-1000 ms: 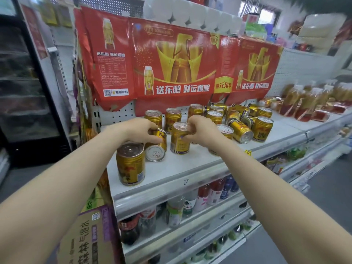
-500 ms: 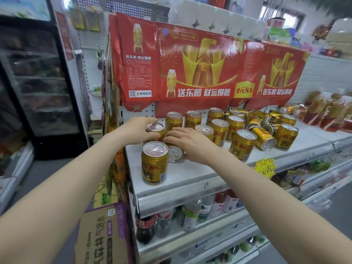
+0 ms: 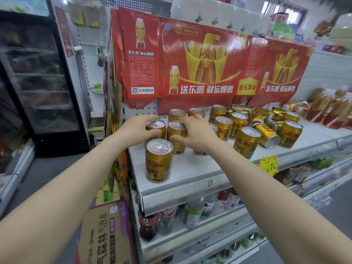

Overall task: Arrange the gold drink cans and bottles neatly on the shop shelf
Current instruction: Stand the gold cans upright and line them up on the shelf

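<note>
A lone upright gold can (image 3: pixel 159 161) stands nearest me at the front edge of the white shop shelf (image 3: pixel 192 168), lower centre of the frame, its pull-tab lid facing up. Just behind it, my left hand (image 3: pixel 138 130) wraps around a second can (image 3: pixel 156 128), fingers curled on its side wall, while my right hand (image 3: pixel 194 133) closes on a third can (image 3: pixel 177 135) touching the second, thumb in front and fingers over the far side. Both cans stand upright on the shelf, left of centre. I judge these cans full and fairly heavy for their size, rigid but easily dented, with smooth printed walls that could slip; the sure hold is around the mid-body, not the rim. Further right, a cluster of more upright cans (image 3: pixel 239 126) gives way to several toppled cans (image 3: pixel 266 135) lying on their sides, which will roll if nudged and still need standing up. At the far right edge, wrapped bottles (image 3: pixel 323 107) lean in a loose row. Behind everything, a red promotional banner (image 3: pixel 200 61) spans the upper half of the frame against the pegboard.
</note>
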A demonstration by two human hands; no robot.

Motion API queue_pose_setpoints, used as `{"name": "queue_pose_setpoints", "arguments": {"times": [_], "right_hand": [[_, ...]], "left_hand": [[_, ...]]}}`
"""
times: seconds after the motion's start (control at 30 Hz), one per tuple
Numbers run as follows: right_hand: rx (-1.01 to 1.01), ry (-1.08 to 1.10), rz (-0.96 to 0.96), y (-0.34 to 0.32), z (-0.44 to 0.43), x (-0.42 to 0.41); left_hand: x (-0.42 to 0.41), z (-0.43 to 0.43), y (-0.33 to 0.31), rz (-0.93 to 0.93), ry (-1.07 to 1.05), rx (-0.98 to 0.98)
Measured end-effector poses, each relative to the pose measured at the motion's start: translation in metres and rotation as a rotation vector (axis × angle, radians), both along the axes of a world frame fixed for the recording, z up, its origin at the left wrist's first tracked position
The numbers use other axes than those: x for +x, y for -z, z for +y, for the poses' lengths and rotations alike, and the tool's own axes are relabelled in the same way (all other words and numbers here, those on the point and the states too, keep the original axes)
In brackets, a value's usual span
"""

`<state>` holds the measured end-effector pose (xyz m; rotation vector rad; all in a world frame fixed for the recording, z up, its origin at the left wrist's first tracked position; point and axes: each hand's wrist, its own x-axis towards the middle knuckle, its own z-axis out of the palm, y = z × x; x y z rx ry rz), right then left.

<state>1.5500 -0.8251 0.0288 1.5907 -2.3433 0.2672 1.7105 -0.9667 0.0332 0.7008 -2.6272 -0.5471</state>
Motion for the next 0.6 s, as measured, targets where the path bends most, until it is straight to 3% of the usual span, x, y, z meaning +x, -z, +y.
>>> {"name": "queue_pose_setpoints", "arguments": {"times": [0.1, 0.17, 0.27, 0.37, 0.47, 0.53, 0.6], "right_hand": [[0.021, 0.006, 0.017, 0.001, 0.001, -0.001], [-0.007, -0.013, -0.028, -0.001, 0.006, 0.000], [-0.270, -0.061, -0.205, -0.007, 0.017, -0.006], [-0.433, 0.004, -0.318, -0.015, 0.033, -0.015], [-0.256, 0.088, -0.377, -0.012, 0.048, -0.021], [-0.107, 0.107, -0.356, -0.006, 0.053, -0.019], [-0.090, 0.131, -0.266, 0.000, 0.056, -0.018]], "left_hand": [[0.005, 0.005, -0.002, 0.030, -0.012, -0.035], [0.012, 0.014, -0.006, 0.174, -0.031, -0.083], [0.029, 0.035, -0.017, 0.370, 0.045, 0.046], [0.047, 0.048, -0.022, 0.166, 0.207, 0.191], [0.052, 0.053, -0.020, -0.086, 0.294, 0.110], [0.051, 0.055, -0.015, -0.097, 0.303, 0.079], [0.048, 0.058, -0.013, -0.042, 0.283, 0.064]]}}
